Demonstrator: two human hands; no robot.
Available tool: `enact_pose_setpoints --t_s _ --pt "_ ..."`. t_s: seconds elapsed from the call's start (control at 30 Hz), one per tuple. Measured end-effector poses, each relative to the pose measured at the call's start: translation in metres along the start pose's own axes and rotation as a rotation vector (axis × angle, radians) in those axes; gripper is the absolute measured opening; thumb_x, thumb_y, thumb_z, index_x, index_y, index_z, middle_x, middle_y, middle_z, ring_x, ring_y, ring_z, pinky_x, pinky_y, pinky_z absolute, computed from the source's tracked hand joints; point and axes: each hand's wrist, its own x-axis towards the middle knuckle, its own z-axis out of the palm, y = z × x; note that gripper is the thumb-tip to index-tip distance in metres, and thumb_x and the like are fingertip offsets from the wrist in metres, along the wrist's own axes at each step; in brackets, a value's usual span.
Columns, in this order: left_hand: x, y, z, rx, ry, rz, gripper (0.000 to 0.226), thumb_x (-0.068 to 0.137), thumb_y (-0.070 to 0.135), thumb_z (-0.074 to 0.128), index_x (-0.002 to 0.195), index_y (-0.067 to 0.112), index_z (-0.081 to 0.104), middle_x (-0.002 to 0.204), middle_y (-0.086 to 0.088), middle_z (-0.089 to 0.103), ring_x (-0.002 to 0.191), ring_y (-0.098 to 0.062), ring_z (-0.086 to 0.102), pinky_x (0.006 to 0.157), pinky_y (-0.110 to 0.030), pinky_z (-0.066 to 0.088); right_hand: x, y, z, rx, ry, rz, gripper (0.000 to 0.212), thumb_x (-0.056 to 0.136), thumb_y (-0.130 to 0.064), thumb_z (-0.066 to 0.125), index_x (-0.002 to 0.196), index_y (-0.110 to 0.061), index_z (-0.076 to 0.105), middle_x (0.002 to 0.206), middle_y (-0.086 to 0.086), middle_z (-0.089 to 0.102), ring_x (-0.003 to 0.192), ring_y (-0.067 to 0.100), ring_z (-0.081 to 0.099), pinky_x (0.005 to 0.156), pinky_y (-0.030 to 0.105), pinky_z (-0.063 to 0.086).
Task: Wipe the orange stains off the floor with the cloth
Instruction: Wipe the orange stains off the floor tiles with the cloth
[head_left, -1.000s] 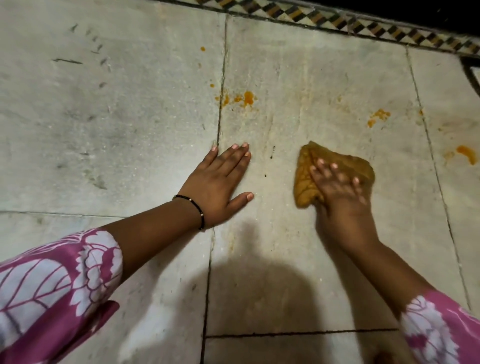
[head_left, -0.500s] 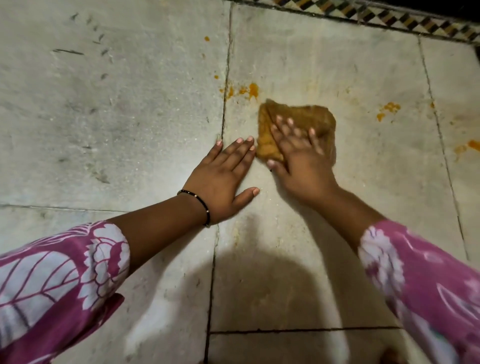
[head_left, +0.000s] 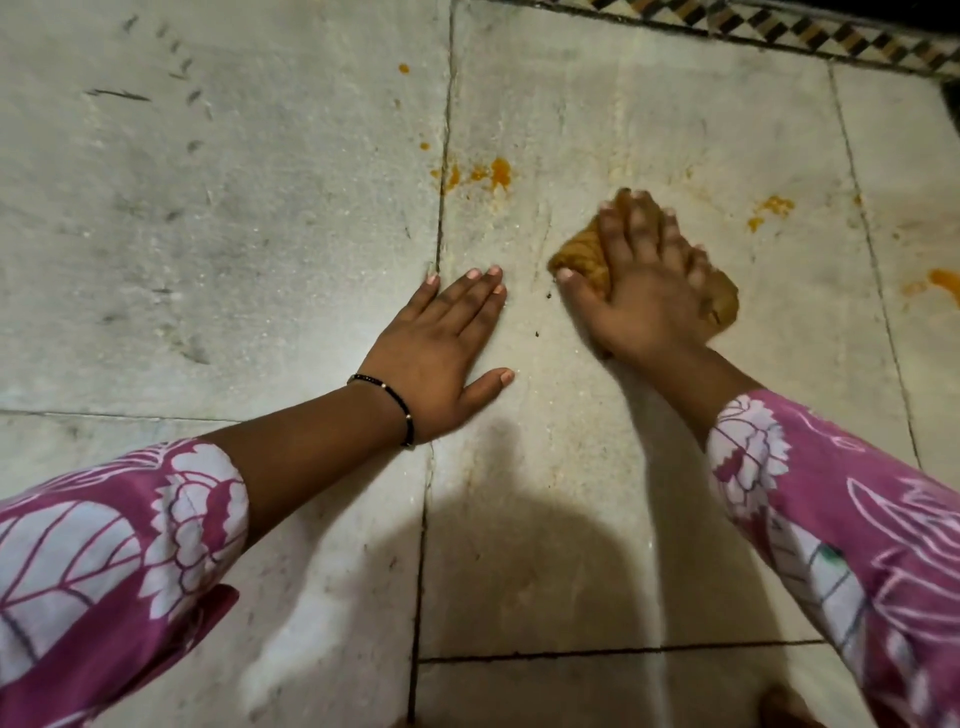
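the pale stone floor (head_left: 270, 218) fills the view, cut by dark joints, with a patterned border strip (head_left: 810, 31) along the top at one o'clock. the left hand (head_left: 441, 353) lies flat and spread wide on the floor, holding nothing, a black bracelet (head_left: 400, 410) on its wrist. at three o'clock from it the right hand (head_left: 644, 291) presses flat, fingers spread, on the crumpled orange-brown cloth (head_left: 582, 254). orange stains (head_left: 493, 171) sit at eleven o'clock from the cloth, more stains (head_left: 774, 208) at two o'clock, another smear (head_left: 943, 280) at three o'clock.
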Motion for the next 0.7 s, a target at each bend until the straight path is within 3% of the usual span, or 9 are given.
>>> enact_pose_setpoints --t_s 0.17,0.3,0.43,0.57,0.7 --pt "-0.001 0.001 0.000 -0.005 0.017 -0.017 0.077 0.090 0.060 0.018 0.151 0.013 0.009 0.159 -0.005 0.007 0.146 -0.018 0.004 0.118 -0.038 -0.001 -0.082 -0.005 0.003 -0.007 -0.009 -0.303 0.073 0.086 -0.064 0.030 0.150 -0.035 0.007 0.159 -0.009 0.000 0.146 0.019 -0.002 0.116 0.047 0.003" --pt "0.000 0.001 0.001 -0.003 0.021 -0.018 0.077 0.090 0.059 0.019 0.151 0.012 0.011 0.159 -0.005 0.008 0.146 -0.018 0.005 0.118 -0.035 -0.003 -0.143 0.057 0.004 -0.019 -0.080 -0.160 0.075 0.082 -0.071 0.024 0.148 -0.041 0.005 0.159 -0.008 -0.002 0.146 0.021 -0.001 0.115 0.050 0.006" --pt "-0.001 0.002 0.000 -0.001 0.012 -0.016 0.077 0.090 0.060 0.017 0.151 0.012 0.010 0.159 -0.005 0.006 0.146 -0.018 0.003 0.118 -0.036 -0.003 -0.095 0.081 -0.008 -0.060 -0.026 0.023 0.077 0.072 -0.081 0.028 0.142 -0.053 0.013 0.156 0.001 0.016 0.136 0.035 0.021 0.106 0.054 0.020" --pt "-0.001 0.002 -0.001 -0.003 0.006 -0.021 0.077 0.090 0.060 0.017 0.151 0.013 0.009 0.159 -0.004 0.006 0.146 -0.017 0.003 0.118 -0.037 -0.002 -0.028 0.042 -0.009 0.002 0.086 0.174 0.072 0.073 -0.079 0.035 0.139 -0.051 0.023 0.152 0.003 0.021 0.123 0.037 0.028 0.101 0.051 0.023" --pt "-0.001 0.002 -0.002 -0.003 0.005 -0.016 0.078 0.090 0.060 0.016 0.151 0.013 0.008 0.159 -0.005 0.005 0.146 -0.017 0.002 0.118 -0.036 -0.002 -0.040 -0.006 0.001 -0.033 0.052 -0.011 0.073 0.076 -0.077 0.030 0.143 -0.051 0.016 0.156 0.003 0.014 0.130 0.037 0.024 0.106 0.053 0.020"
